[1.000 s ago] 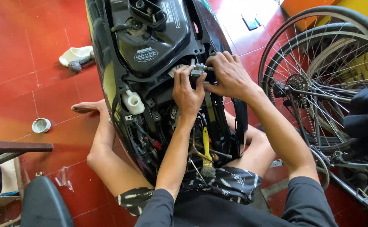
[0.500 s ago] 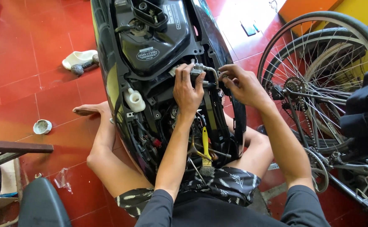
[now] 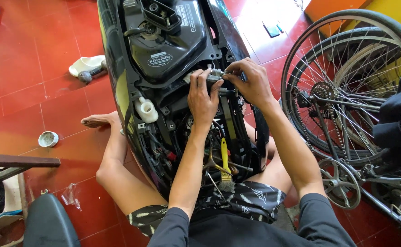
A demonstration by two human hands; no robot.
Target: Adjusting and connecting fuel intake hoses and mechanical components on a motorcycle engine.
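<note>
A black scooter body (image 3: 118, 87) with its covers off stands between my legs on the red tiled floor. Both hands meet at a small grey metal part (image 3: 216, 73) just below the black fuel tank (image 3: 168, 45). My left hand (image 3: 202, 98) grips the part from below with fingers closed around it. From the right, my right hand (image 3: 250, 82) pinches the same part with thumb and fingertips. A yellow-handled brush (image 3: 225, 160) lies in the frame below my left forearm.
A bicycle rear wheel (image 3: 347, 82) with sprocket and crank stands close on the right. A white cap (image 3: 48, 138) and a white shoe-like object (image 3: 87, 66) lie on the floor at left. A dark stool seat (image 3: 49, 224) sits at bottom left. A white reservoir (image 3: 145, 110) is on the scooter frame.
My right hand drew back to the right half a second ago and has now returned to the metal part. My left hand stayed on it.
</note>
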